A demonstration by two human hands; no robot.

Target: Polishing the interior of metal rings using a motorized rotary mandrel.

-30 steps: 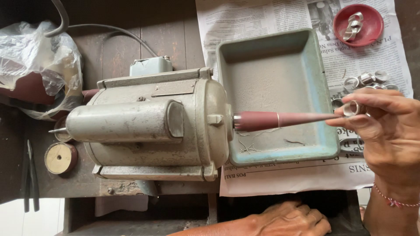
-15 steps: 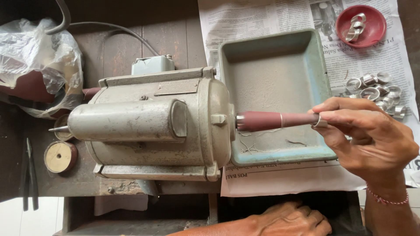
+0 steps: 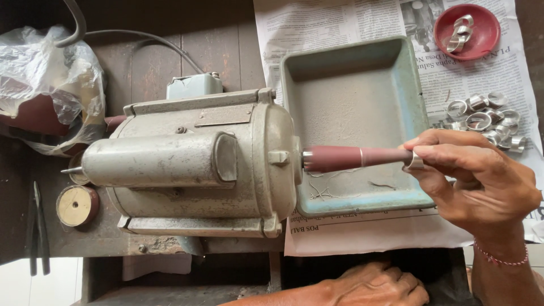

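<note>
My right hand grips a small silver ring and holds it over the tip of the tapered reddish-brown spindle. That spindle sticks out rightward from a grey electric motor bolted to the wooden bench. Under the spindle lies a worn blue-green metal tray. My left hand rests low at the bench's front edge, fingers curled, holding nothing that I can see.
A pile of silver rings lies on newspaper right of the tray. A red dish with a few rings stands at the back right. A plastic bag, a round disc and dark pliers are at the left.
My right hand has moved left along the spindle, carrying the ring from beyond the tip onto its narrow end. My left hand has stayed put.
</note>
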